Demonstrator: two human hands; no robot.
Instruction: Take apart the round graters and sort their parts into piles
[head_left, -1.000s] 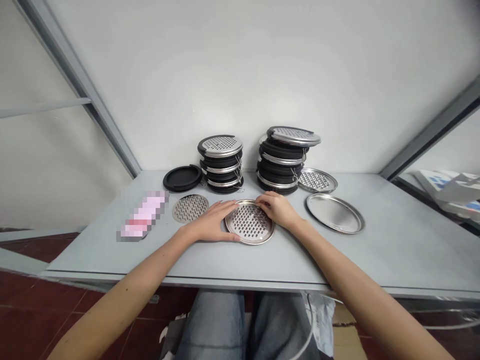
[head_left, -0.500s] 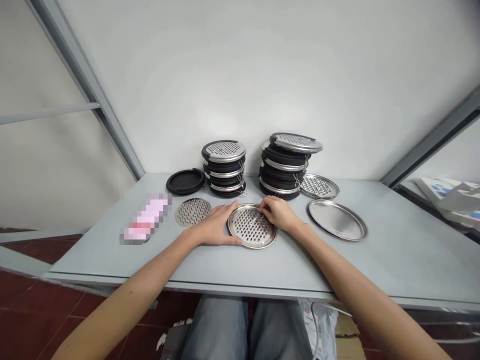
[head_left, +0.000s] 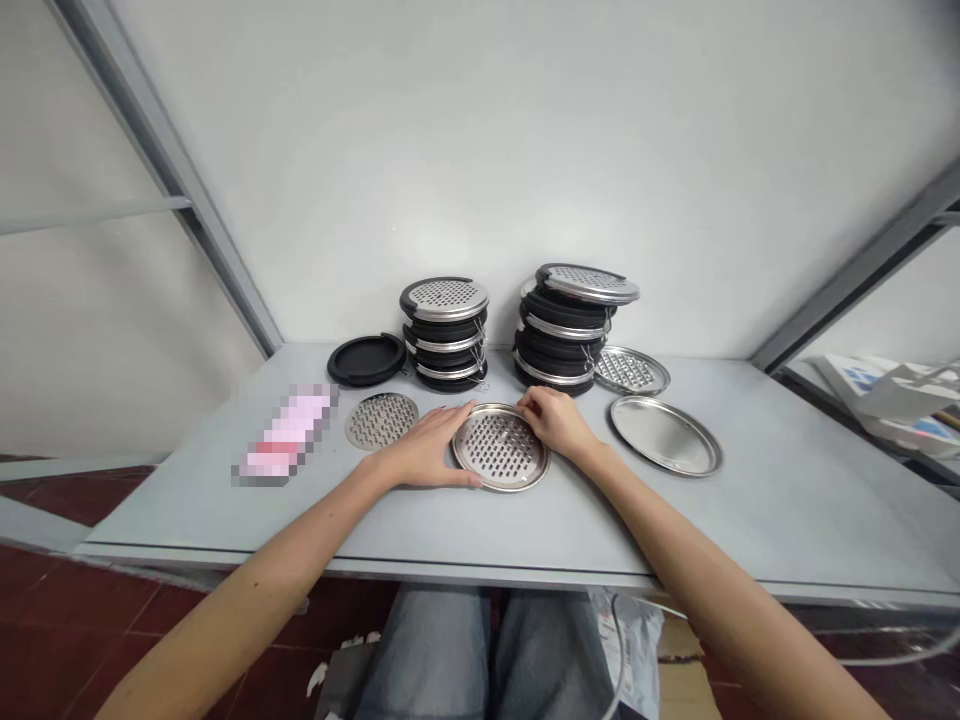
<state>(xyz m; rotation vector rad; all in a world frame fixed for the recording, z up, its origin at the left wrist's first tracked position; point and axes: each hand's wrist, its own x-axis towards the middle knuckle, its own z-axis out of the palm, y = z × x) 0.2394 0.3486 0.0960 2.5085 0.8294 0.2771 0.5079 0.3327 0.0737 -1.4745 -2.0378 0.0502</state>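
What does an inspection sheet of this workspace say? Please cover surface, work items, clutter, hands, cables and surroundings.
Surface: grey table, no spills seen.
Work items: grater in the middle; disc to its left; dish to its right; behind, black tray, left stack, second grater and right stack, whose top piece overhangs rightward.
Clutter: pixelated pink item, left side; details hidden.
Hands: left hand spans the grater's left rim; right hand touches its far right rim, grip unclear.
Cables: pale cable below the table, right side.
Surroundings: white wall behind; boxes at far right.
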